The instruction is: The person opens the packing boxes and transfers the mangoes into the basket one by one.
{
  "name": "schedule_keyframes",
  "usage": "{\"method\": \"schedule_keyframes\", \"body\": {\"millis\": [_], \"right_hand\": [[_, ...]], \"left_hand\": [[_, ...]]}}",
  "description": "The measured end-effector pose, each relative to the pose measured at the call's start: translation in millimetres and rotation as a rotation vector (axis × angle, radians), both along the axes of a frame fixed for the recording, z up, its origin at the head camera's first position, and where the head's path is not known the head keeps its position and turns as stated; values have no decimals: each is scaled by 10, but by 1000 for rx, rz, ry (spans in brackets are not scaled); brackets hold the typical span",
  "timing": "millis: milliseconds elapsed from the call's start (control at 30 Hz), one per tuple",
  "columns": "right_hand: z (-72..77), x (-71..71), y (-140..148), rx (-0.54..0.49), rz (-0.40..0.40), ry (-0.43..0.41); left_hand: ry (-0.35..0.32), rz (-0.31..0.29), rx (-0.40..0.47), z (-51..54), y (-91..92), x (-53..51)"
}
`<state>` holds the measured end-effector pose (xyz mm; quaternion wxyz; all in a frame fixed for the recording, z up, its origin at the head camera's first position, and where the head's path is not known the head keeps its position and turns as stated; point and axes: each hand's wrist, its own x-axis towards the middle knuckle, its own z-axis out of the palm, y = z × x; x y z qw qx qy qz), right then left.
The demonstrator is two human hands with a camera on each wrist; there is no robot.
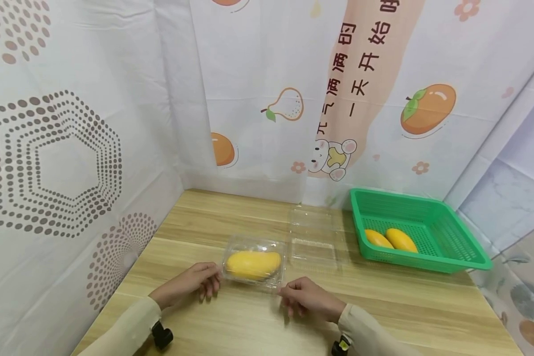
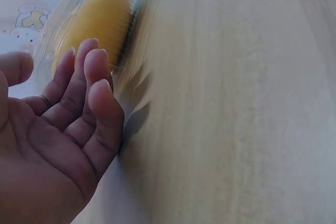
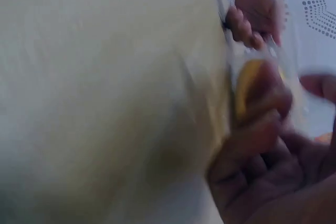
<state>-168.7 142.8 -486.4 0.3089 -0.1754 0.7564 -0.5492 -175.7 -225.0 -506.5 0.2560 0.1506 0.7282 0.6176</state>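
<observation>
A yellow mango (image 1: pixel 253 264) lies inside a clear plastic box (image 1: pixel 254 243) on the wooden table; the box looks closed in the head view. My left hand (image 1: pixel 190 284) is beside the box's left front corner, fingers loosely bent and holding nothing. In the left wrist view the left hand (image 2: pixel 63 129) has its palm turned up near the mango (image 2: pixel 100 22). At the right front corner is my right hand (image 1: pixel 311 299), its fingertips close to the box; whether they touch it I cannot tell. The right wrist view shows the right hand (image 3: pixel 278 166) blurred, fingers loosely bent.
An empty clear plastic box (image 1: pixel 313 249) lies with its lid raised or folded back, behind and right of the mango box. A green basket (image 1: pixel 427 264) with two mangoes (image 1: pixel 400 240) stands at the back right. Printed curtains (image 1: pixel 258 99) hang behind and to the left.
</observation>
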Motion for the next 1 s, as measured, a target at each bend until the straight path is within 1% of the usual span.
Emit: {"method": "schedule_keyframes", "body": {"millis": [67, 133, 200, 300, 400, 433, 500, 567, 600, 667, 800, 900, 1000], "right_hand": [[61, -7, 13, 38, 66, 30], [125, -18, -2, 42, 129, 53], [192, -22, -51, 40, 178, 86], [275, -9, -189, 53, 234, 164], [331, 14, -392, 88, 277, 323], [343, 23, -470, 106, 287, 398], [368, 35, -632, 165, 294, 578], [389, 39, -792, 233, 281, 741], [396, 40, -866, 276, 265, 801], [403, 31, -1004, 357, 232, 899], [372, 12, -1218, 476, 194, 1021], [335, 14, -1338, 536, 176, 1182], [290, 20, -1438, 572, 137, 1358]], "left_hand": [[-20, 4, 29, -10, -25, -12], [-38, 19, 54, -15, -47, -24], [-42, 33, 59, -10, -58, -31], [-44, 45, 48, -2, -56, -37], [-48, 44, 38, -3, -43, -37], [-52, 44, 39, -6, -39, -37], [-57, 46, 40, -18, -34, -34], [-63, 49, 42, -34, -37, -38], [-65, 50, 42, -40, -39, -40], [-68, 54, 46, -51, -43, -46], [-65, 43, 50, -47, -48, -58], [-57, 33, 54, -39, -42, -60], [-42, 26, 61, -39, -37, -59]]}}
